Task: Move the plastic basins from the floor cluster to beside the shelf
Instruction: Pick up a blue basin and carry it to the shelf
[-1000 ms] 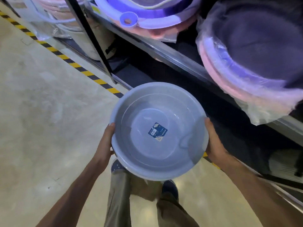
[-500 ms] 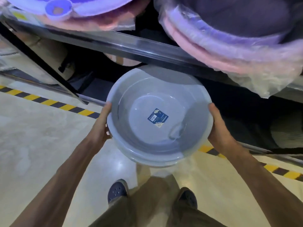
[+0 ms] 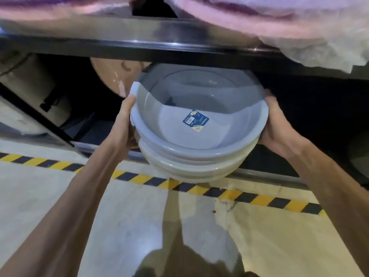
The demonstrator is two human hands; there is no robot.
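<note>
A stack of nested grey-blue plastic basins (image 3: 175,128) with a blue label inside the top one hangs in the air, its far half under the edge of the shelf beam (image 3: 139,47). My left hand (image 3: 124,118) grips the stack's left rim, thumb on top. My right hand (image 3: 276,124) grips its right rim. The lower basins in the stack look paler. The stack is over the shelf's bottom opening, above the striped floor line.
Wrapped pink and purple basins (image 3: 259,15) sit on the shelf level overhead. A tan round item (image 3: 111,74) and pale buckets (image 3: 18,116) stand in the dark lower bay to the left. Yellow-black tape (image 3: 219,191) runs along the floor before the shelf.
I have turned to face the shelf and pushed the basin stack forward, so its far half now lies under the shelf beam. Both hands keep their hold on the rims.
</note>
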